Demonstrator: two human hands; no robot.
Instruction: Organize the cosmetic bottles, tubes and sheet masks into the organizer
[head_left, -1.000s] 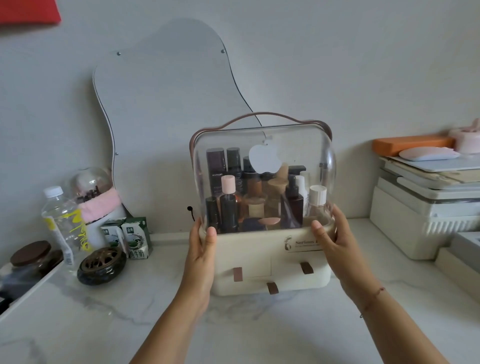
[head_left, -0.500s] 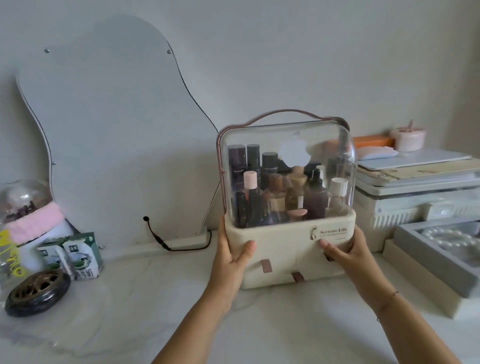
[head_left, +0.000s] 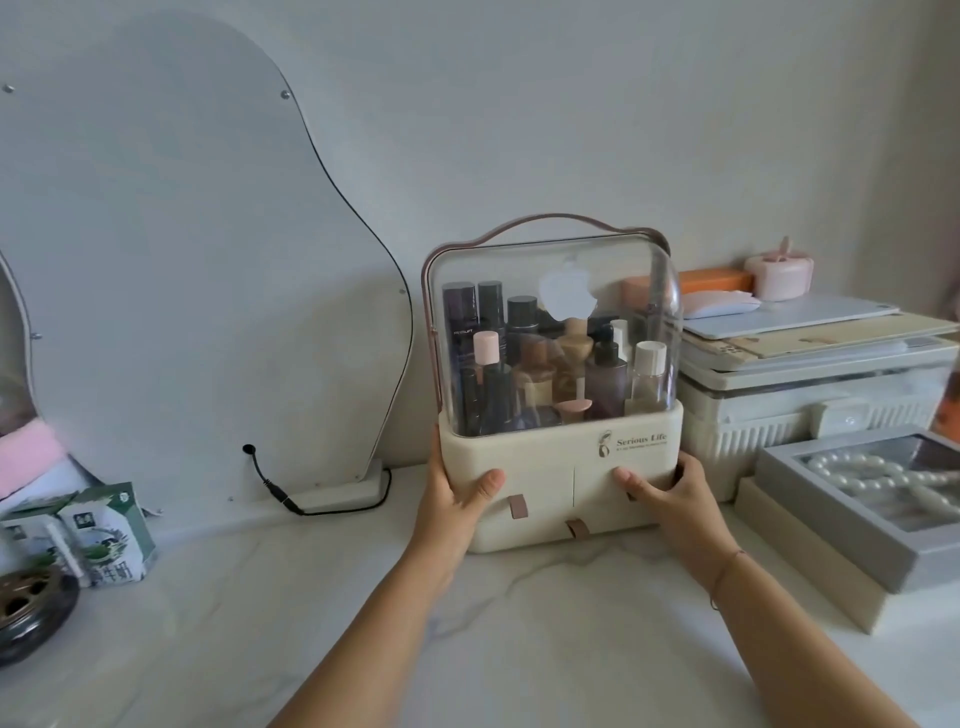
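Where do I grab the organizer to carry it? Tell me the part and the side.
Take the arched handle on top of the organizer, from above: it stands clear of the dome and sits centred, so the upright case should hang level.

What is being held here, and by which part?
Both grip the cosmetic organizer by its cream base: left hand on its left side, right hand on its right, thumbs across the front.

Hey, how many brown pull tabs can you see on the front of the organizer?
2. One pull tab sits beside the left hand, another low at the centre of the organizer. The right hand may hide a third.
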